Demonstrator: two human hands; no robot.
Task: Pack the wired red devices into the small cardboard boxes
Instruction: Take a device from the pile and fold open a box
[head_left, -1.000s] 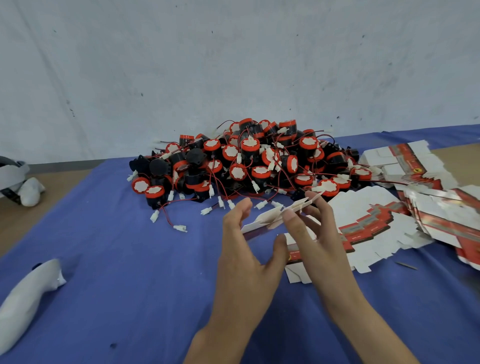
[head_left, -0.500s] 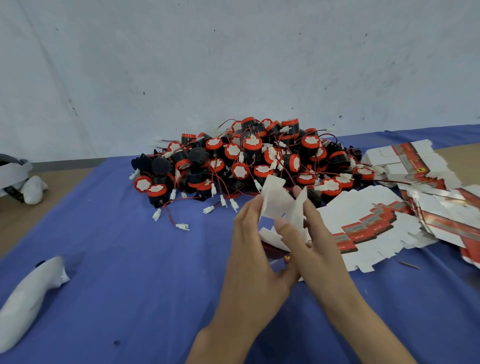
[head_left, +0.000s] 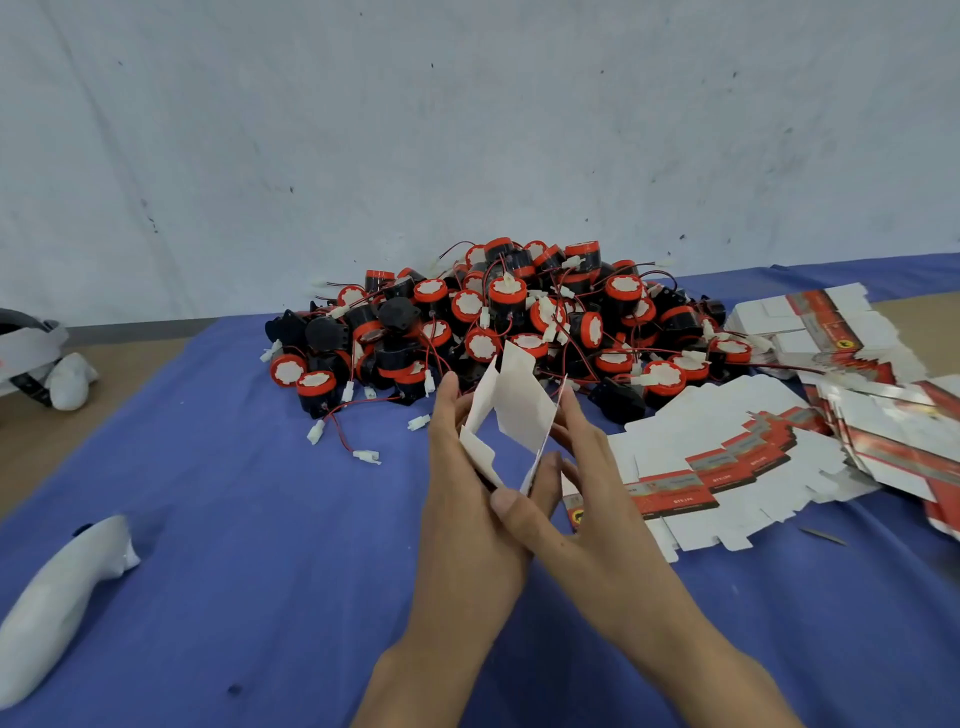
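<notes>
Two hands meet at the middle of my feed, both holding one half-opened cardboard box (head_left: 519, 415) up off the blue cloth (head_left: 234, 545). The left hand (head_left: 467, 499) grips the box's left side, its fingers running up the wall. The right hand (head_left: 592, 499) curls round the right edge, with a thumb pressed near the lower corner. The box shows its white inside, and its loose flaps point toward 12 o'clock. Just beyond it, at 12 o'clock from the hands, the wired red devices (head_left: 498, 332) lie heaped in a tangle on the cloth, a few white plugs trailing out toward 10 o'clock. At 3 o'clock, just beside the right hand, flat boxes (head_left: 727, 441) lie fanned out, not yet folded. At 8 o'clock, well apart, I see a white object (head_left: 62, 592) that I cannot identify.
</notes>
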